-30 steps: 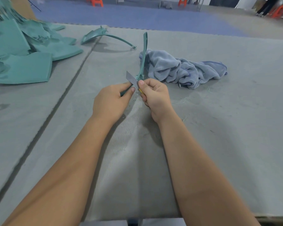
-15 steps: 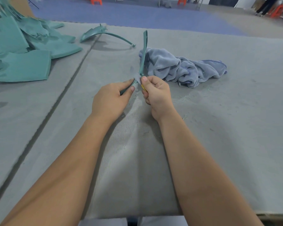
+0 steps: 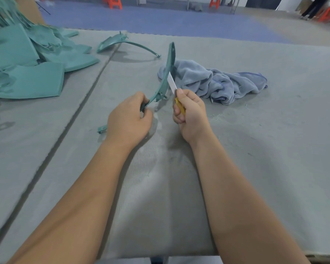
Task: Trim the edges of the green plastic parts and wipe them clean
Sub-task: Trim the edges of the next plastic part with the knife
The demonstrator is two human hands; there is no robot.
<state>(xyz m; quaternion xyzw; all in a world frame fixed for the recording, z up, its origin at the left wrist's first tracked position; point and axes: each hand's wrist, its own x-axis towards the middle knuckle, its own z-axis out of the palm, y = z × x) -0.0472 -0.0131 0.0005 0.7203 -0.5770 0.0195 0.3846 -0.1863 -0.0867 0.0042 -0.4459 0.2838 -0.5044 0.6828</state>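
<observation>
At the far left of the grey felt-covered tabletop [image 3: 255,149] lies a heap of green plastic panels [image 3: 25,65], overlapping one another. Whether these are trimmed or waiting cannot be told from here. Just right of the heap, across the seam in the felt, a single curved green part [image 3: 122,41] lies alone, arching over its own shadow. Judged from this layout, the work is somewhere in the middle: one piece is under the knife now, no piece is being wiped, and the heap may well hold more to do.

Nearer the person, the left hand [image 3: 129,119] has its fingers curled round the lower end of a long curved green strip [image 3: 165,77], holding it so the strip rises up and away from the tabletop. A small green tab [image 3: 102,129] shows just beside that hand's outer edge; it may be part of the held piece.

The right hand [image 3: 191,115] is closed in a fist round a yellow-handled utility knife [image 3: 176,94], thumb pressed near the top of the handle. The pale blade points upward and lies against the right edge of the strip, so trimming looks to be under way.

Behind and right of the knife, a crumpled blue-grey towel [image 3: 217,82] rests on the felt, untouched. Thin green shavings [image 3: 215,117] lie scattered just right of the right hand.
</observation>
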